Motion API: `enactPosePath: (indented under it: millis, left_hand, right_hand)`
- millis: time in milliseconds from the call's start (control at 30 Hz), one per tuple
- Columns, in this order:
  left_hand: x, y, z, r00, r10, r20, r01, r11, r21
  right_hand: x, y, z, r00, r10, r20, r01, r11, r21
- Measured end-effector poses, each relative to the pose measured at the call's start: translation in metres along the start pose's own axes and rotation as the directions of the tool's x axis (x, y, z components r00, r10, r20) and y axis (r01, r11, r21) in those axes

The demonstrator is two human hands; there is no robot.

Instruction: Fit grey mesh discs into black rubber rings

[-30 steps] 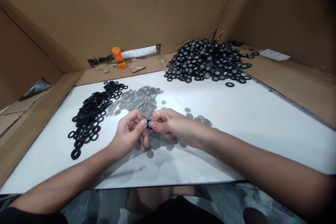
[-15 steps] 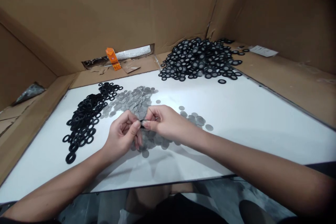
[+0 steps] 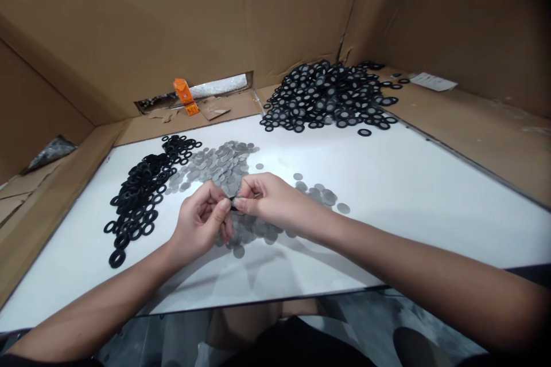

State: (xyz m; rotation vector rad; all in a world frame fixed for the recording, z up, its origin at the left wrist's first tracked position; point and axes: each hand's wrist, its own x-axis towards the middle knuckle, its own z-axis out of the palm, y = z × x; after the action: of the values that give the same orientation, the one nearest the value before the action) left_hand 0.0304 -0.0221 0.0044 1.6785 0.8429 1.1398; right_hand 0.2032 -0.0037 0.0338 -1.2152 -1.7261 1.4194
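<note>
My left hand [image 3: 198, 217] and my right hand [image 3: 273, 202] meet above the middle of the white board [image 3: 387, 195]. A small black ring [image 3: 233, 205] is pinched between both thumbs and fingertips. The fingers cover most of the ring, so I cannot tell whether a disc sits in it. Under and behind the hands lies a heap of thin grey discs [image 3: 224, 165], with more discs [image 3: 258, 230] just below my right hand. To the left of my left hand is a pile of black rings [image 3: 140, 189].
A large pile of black rings with grey centres [image 3: 322, 97] stands at the back right. Loose discs [image 3: 322, 194] lie beyond my right wrist. Cardboard walls [image 3: 193, 17] surround the board. An orange carton [image 3: 185, 96] stands by a slot, and a white paper label [image 3: 433, 81] lies at right.
My hands keep the same pinch on the black ring, with barely any movement. The piles look unchanged; the view has shifted very slightly.
</note>
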Motion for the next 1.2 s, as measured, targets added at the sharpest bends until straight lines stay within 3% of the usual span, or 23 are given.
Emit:
enactPosePath:
  millis: [200, 333, 567, 900, 1033, 1133, 1200]
  left_hand:
    - [-0.001, -0.001, -0.002, 1.0, -0.021, -0.01, 0.021, 1.0, -0.009]
    - [-0.002, -0.003, 0.0, 0.999, -0.027, -0.027, 0.028, 1.0, 0.008]
    - [-0.003, -0.006, 0.006, 0.996, 0.046, -0.072, -0.036, 0.991, 0.125]
    - [0.004, -0.015, 0.003, 0.974, 0.218, -0.066, -0.188, 0.933, 0.306]
    - [0.007, -0.01, 0.003, 0.991, 0.108, -0.085, -0.094, 0.983, 0.158]
    - [0.009, -0.004, 0.005, 0.994, 0.056, -0.098, -0.052, 0.998, 0.047]
    - [0.009, -0.002, 0.005, 0.99, 0.054, -0.129, -0.052, 0.998, 0.02]
  right_hand:
    - [0.001, 0.003, -0.002, 0.999, -0.007, 0.037, 0.007, 1.0, -0.005]
    - [0.001, 0.001, -0.004, 0.998, -0.03, 0.056, 0.036, 0.993, -0.117]
    - [0.0, -0.005, -0.003, 0.982, -0.186, -0.014, 0.167, 0.908, -0.385]
    - [-0.003, -0.009, -0.002, 0.975, -0.216, -0.058, 0.161, 0.859, -0.486]
    - [-0.002, -0.008, -0.004, 0.974, -0.206, -0.092, 0.167, 0.931, -0.325]
    - [0.001, -0.006, -0.005, 0.994, -0.111, -0.006, 0.112, 0.993, 0.04]
    - [0.002, -0.004, -0.002, 0.998, -0.048, 0.048, 0.031, 0.95, 0.31]
